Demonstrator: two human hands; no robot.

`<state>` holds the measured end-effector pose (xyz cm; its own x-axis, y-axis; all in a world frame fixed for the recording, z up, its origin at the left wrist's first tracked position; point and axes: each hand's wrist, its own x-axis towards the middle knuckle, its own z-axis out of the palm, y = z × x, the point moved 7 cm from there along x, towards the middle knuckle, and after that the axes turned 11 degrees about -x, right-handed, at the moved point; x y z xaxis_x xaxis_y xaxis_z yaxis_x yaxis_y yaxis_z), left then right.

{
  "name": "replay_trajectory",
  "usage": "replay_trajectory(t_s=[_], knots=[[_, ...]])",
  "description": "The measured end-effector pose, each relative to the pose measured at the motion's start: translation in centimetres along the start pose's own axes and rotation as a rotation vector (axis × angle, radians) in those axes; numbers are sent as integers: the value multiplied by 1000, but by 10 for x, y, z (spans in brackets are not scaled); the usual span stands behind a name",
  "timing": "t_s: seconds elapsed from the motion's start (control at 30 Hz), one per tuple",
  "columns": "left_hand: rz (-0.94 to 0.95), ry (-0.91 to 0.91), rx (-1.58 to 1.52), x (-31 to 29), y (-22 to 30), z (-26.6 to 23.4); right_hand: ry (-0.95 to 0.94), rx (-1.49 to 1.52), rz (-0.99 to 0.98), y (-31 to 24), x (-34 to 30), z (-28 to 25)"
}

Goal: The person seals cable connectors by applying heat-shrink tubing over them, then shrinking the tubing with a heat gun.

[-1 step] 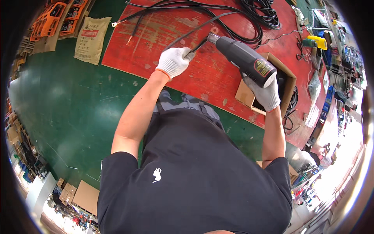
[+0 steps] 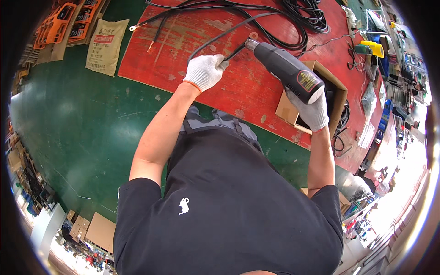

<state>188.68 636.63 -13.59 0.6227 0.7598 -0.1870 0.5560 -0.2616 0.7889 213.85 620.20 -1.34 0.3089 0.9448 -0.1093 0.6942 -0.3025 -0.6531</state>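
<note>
A white knitted glove covers my left hand (image 2: 205, 72), which is closed around a black cable (image 2: 236, 52) above the red tabletop. The cable's end points up and right, at the metal nozzle of a black heat gun (image 2: 285, 64). Just past the nozzle shows a copper-coloured ring lug (image 2: 253, 35); its join with the cable is hidden. My right hand (image 2: 312, 111), also gloved, grips the heat gun from below; the gun covers most of its fingers.
On the red table (image 2: 160, 64) lie coiled black cables (image 2: 305, 18) and a cable end with a pale lug (image 2: 133, 28). An open cardboard box (image 2: 338, 98) stands beside my right hand. A woven sack (image 2: 106, 48) and orange cases (image 2: 62, 24) sit at the far left.
</note>
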Motion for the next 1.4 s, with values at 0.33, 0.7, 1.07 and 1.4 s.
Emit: replay_trajectory(t_s=[0.33, 0.7, 1.07, 1.4], knots=[[164, 149, 269, 5, 30, 8, -104, -116, 25, -6, -21, 7], [243, 284, 334, 0, 23, 1, 13, 130, 178, 19, -8, 3], [148, 354, 38, 6, 2, -23, 67, 119, 57, 3, 7, -5], [-113, 271, -1305, 2, -69, -65, 94, 612, 122, -11, 26, 12]])
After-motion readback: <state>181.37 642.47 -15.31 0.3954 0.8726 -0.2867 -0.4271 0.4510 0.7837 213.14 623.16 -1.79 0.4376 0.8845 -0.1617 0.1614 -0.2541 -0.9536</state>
